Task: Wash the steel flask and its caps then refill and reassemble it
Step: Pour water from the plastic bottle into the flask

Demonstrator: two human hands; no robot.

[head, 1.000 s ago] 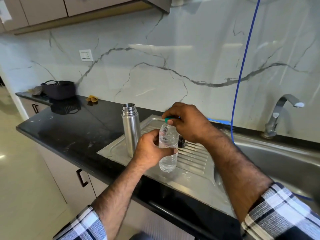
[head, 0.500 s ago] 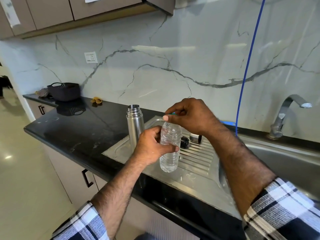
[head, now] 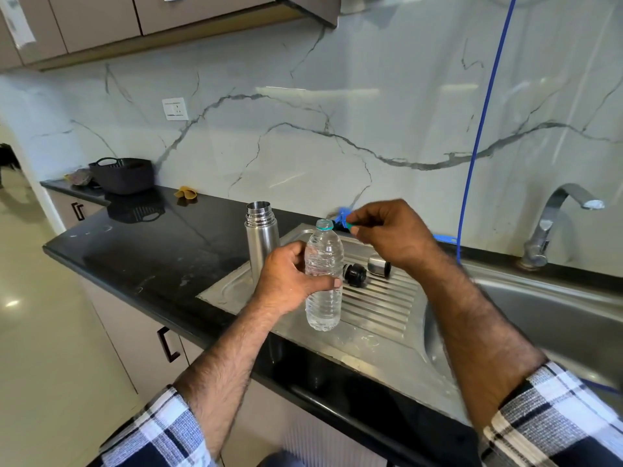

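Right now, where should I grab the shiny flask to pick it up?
Wrap a hand round the smooth straight body of the steel flask, below the ridged threaded neck. It stands upright and open, so keep it level. Come from its left, the counter side; the left hand and water bottle crowd its right.

Silver flask [head: 261, 244], green bottle cap [head: 354, 226], black veined counter [head: 151, 251]

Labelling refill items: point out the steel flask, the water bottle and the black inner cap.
steel flask [head: 261, 244]: head view, on its bare body below the threaded neck.
water bottle [head: 323, 305]: head view, on its ribbed lower half.
black inner cap [head: 354, 274]: head view, on its side.
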